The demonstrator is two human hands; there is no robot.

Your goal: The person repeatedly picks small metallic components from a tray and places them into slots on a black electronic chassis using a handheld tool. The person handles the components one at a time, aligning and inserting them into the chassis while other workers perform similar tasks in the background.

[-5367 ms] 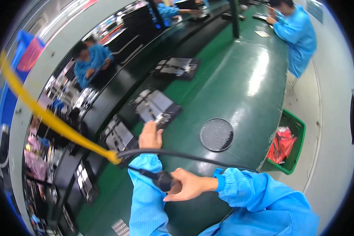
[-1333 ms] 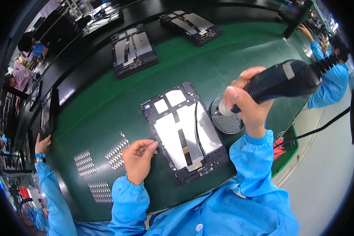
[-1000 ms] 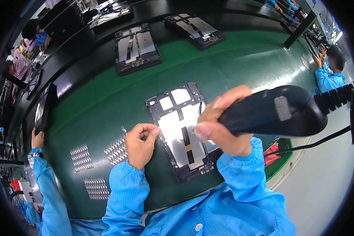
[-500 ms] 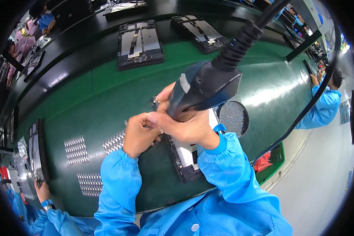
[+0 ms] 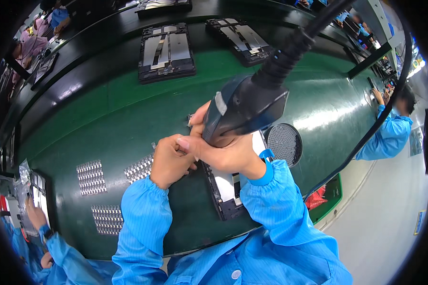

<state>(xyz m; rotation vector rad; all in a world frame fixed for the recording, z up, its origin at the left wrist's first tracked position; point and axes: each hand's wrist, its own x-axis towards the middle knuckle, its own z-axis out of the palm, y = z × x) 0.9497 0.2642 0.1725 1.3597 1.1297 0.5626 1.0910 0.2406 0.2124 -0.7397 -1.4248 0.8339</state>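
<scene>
A black corded tool (image 5: 246,103) slants over a black-framed device (image 5: 223,185).

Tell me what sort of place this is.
Likely an electronics assembly or repair workshop: the right hand holds a corded black tool over an opened tablet-like device, similar devices lie across the green bench, and a nearby co-worker wears a matching blue smock.

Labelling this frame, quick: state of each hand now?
Left hand: curled closed; can't tell whether it holds anything.
Right hand: closed, holding the black corded tool.
</scene>
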